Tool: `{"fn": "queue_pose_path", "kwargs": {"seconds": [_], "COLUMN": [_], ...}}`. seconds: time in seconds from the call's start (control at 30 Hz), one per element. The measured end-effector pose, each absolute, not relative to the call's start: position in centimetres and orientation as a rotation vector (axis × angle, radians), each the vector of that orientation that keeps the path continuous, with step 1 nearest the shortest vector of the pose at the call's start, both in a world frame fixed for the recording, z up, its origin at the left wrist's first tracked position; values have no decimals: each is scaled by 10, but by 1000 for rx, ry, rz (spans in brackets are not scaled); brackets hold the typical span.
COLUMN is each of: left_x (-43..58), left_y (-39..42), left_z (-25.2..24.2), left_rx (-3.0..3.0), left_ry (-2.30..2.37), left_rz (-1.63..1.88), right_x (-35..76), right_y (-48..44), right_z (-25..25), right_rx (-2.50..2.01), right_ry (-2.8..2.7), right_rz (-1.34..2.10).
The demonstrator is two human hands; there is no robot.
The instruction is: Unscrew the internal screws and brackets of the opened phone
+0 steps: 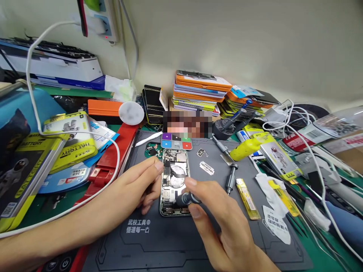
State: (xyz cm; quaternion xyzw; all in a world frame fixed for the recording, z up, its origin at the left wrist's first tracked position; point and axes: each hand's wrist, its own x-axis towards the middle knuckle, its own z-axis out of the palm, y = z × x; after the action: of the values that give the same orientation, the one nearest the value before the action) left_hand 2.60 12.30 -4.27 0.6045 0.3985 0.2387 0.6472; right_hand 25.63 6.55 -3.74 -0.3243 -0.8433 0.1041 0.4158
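Observation:
An opened phone (173, 172) lies on a dark grey work mat (159, 241), back removed, its boards and a round coil exposed. My left hand (138, 185) rests against the phone's left edge, fingers curled around the frame and steadying it. My right hand (218, 219) pinches a dark screwdriver (187, 198), its tip over the phone's lower right part. A small coloured screw tray (176, 142) sits just beyond the phone.
On the mat to the right lie a second screwdriver (231, 177), a razor blade (207, 168), a small metal bracket (200, 152) and a yellow lighter (247, 198). Yellow battery boxes (70, 139), a white cable (113, 166) and stacked phone cases (198, 92) crowd the bench.

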Motion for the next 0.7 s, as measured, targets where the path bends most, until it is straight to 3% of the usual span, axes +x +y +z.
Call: {"fn": "queue_pose_path", "kwargs": {"seconds": [0.7], "left_x": [27], "left_y": [129], "left_z": [-37], "left_rx": [1396], "left_ry": [946], "left_rz": [490], "right_x": [256], "right_y": [60], "right_z": [-44], "right_rx": [-889], "right_ry": [-2109], "right_rz": [161]}}
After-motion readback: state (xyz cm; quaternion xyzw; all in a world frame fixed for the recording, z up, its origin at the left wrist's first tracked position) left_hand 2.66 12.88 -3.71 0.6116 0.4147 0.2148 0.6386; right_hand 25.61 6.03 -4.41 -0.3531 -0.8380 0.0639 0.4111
